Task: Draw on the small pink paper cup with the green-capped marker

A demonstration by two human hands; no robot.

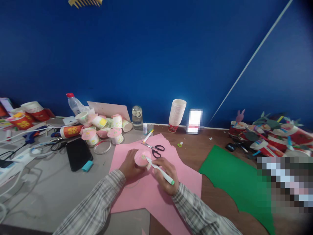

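One pink-topped cup (141, 159); one marker (164, 174)

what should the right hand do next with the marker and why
Probably a short, light stroke on the pink-topped cup, I'd judge. The right hand holds the marker with its tip at the pink top, where small greenish marks already show, and the left hand grips the cup's side, which should steady it.

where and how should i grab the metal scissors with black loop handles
Probably best by the black loop handles, coming from the right: the scissors lie flat on pink paper, loops to the right, blades pointing left.
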